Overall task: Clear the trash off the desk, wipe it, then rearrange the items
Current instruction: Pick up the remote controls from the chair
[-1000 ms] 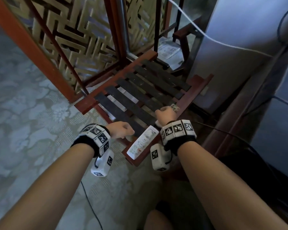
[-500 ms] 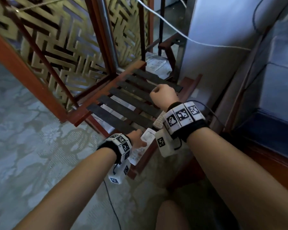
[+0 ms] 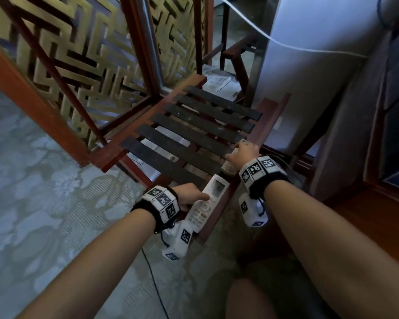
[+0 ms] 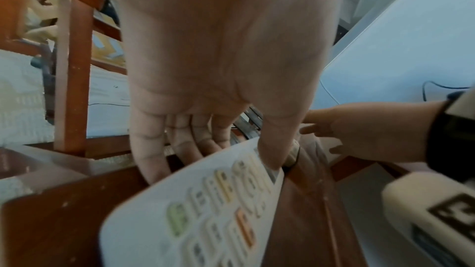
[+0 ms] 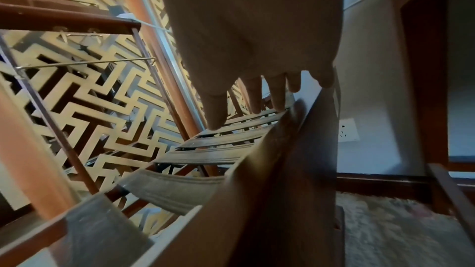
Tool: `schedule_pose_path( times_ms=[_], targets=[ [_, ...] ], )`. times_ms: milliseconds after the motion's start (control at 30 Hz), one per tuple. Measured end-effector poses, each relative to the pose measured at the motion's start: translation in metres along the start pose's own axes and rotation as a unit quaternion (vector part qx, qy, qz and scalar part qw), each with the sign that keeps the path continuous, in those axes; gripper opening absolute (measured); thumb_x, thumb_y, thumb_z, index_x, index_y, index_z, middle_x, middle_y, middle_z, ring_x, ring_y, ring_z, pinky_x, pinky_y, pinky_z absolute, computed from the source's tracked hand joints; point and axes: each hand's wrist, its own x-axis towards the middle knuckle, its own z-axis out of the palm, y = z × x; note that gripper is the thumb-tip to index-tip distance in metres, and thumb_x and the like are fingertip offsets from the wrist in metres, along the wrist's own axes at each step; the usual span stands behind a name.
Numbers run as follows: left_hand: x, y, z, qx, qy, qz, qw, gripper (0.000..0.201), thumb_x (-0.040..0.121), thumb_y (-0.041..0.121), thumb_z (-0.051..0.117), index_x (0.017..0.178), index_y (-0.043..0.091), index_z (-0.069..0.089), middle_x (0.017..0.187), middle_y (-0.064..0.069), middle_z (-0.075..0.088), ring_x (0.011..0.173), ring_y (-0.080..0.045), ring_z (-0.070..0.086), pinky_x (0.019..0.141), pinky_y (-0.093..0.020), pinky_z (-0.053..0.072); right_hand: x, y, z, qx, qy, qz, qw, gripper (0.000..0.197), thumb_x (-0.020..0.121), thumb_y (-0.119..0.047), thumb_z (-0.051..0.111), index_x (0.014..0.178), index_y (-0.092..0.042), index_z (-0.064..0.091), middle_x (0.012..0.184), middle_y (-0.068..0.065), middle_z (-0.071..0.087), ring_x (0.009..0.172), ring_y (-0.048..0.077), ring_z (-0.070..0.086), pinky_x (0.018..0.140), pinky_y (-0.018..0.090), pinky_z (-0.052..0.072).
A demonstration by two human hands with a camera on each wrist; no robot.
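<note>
The left hand (image 3: 189, 196) pinches the white remote (image 3: 207, 204), thumb on top, at the slatted rack's (image 3: 194, 130) near rail. Right of the remote, the right hand (image 3: 243, 154) reaches with loosely spread fingers over a small pale item (image 3: 228, 168). Patterned carpet (image 3: 44, 192) lies left of the rack.

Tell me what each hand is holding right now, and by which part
The left hand pinches the white remote near its middle, thumb on the buttons. The right hand rests on a small object; its grip cannot be told.
</note>
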Motion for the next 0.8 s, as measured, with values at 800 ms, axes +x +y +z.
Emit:
schedule_pose_path(
  times_ms=[800],
  targets=[
    [0.0,-0.015,-0.009,-0.069,-0.038,0.002,0.997,0.028,0.097,0.009,0.048,0.123,0.002,0.057,0.12,-0.017,0.064,0.111,-0.028,0.062,0.094,-0.043,0.051,0.071,0.025,-0.013,-0.168,-0.129,0.011,0.977,0.078,0.061,-0.06,0.076,0.125,-0.025,0.049,0.15,0.018,0.024,0.137,0.039,0.023,0.106,0.06,0.029]
  ],
)
